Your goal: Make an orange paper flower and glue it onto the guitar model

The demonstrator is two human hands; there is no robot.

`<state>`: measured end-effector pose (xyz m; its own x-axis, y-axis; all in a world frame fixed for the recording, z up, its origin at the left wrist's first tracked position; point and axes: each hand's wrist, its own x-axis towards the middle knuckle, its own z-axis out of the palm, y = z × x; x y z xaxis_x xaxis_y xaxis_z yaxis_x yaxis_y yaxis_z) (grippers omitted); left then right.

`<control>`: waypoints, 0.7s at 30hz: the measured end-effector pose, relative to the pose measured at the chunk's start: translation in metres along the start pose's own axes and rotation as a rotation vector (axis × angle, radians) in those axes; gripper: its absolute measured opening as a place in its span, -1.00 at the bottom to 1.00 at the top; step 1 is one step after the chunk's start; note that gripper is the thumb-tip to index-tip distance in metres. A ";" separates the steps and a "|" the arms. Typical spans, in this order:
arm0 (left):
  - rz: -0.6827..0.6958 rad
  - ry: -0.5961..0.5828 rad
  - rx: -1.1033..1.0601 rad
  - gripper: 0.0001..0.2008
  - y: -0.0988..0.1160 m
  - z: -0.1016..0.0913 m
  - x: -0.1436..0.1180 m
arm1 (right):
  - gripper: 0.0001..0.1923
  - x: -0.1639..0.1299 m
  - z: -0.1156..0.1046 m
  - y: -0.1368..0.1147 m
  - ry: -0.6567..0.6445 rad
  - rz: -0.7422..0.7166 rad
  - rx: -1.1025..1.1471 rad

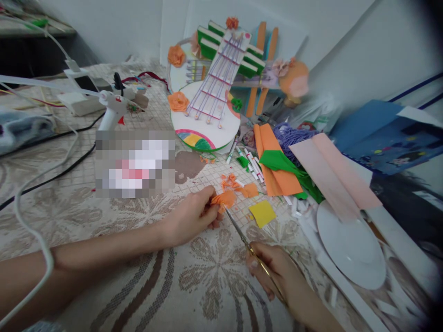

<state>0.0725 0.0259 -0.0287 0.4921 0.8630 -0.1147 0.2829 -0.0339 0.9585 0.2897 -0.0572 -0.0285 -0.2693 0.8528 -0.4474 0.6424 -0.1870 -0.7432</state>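
Observation:
Pinched in the fingers of my left hand is a piece of orange crepe paper. My right hand is closed around a pair of scissors, whose blades point up and left to the lower edge of that paper. Whether the blades are parted is hard to see. Orange scraps lie just beyond, with a larger orange piece beside them. A yellow paper square rests on the patterned cloth to the right of the blade tips.
A decorated paper guitar leans at the back. A hot glue gun and cables are at the left. Markers, folded orange crepe paper, pink paper, a white plate and a blue bag crowd the right.

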 end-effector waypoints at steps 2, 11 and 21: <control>0.004 -0.001 0.016 -0.86 0.001 0.000 0.000 | -0.69 -0.001 0.000 -0.001 0.001 -0.001 0.016; 0.001 -0.004 0.021 -0.86 0.003 0.000 -0.001 | -0.58 0.000 0.001 -0.011 0.014 0.001 0.065; 0.005 0.005 0.044 -0.87 0.004 0.000 -0.002 | -0.60 -0.001 -0.001 -0.007 0.001 -0.008 0.054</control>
<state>0.0726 0.0242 -0.0243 0.4898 0.8651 -0.1086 0.3162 -0.0602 0.9468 0.2860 -0.0564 -0.0224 -0.2735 0.8548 -0.4410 0.6004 -0.2064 -0.7726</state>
